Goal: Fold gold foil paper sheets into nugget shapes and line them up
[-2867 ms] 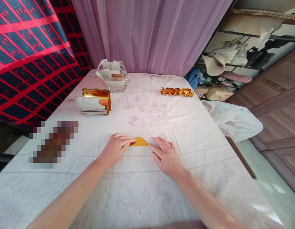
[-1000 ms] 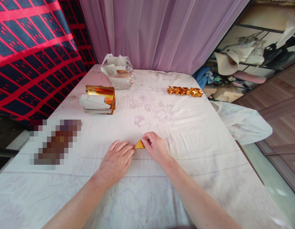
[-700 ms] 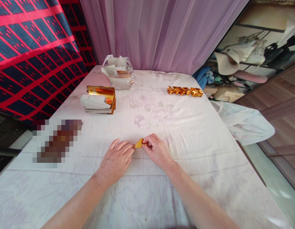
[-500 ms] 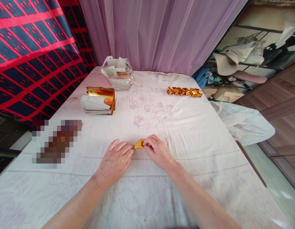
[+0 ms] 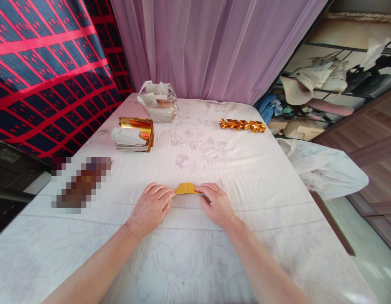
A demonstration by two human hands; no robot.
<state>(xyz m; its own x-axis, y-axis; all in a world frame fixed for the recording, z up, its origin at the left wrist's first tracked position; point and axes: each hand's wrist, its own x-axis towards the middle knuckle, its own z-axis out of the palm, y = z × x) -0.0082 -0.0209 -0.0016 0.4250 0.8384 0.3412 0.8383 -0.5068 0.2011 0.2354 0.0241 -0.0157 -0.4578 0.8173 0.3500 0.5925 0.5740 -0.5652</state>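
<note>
L hand (image 5: 152,205) and R hand (image 5: 217,204) both lie low on the cloth (image 5: 252,177), near its front edge and about mid-width, w/ the gold paper (image 5: 186,188) between them. L fingertips curl in and press the paper's left end; R thumb and forefinger are closed on its right end, other fingers loosely bent. Neither hand lifts it; the piece sits flat on the cloth, folded small, top edge arched, long edge toward the person. Progress, as I judge it: this piece is partway folded. It's compact but looks nothing like the crimped pieces in the gold row (image 5: 242,125) by the far right edge, so more folds are prob. left. That row counts as finished work, several pcs touching end to end. Plenty left too: a stack (image 5: 132,134) of sheets, white backs w/ gold foil curling up, sits near the left edge, and behind it a bag (image 5: 158,101) w/ more sheets at the far left corner by the curtain (image 5: 211,46). A white sack (image 5: 322,166) hangs off the right edge. Vs half a sec ago: R hand then covered most of the paper, only a small gold tip showing beside L fingertips; now R hand has slid right and the paper shows wider. L hand has hardly moved. Row, stack and bag are unchanged.
</note>
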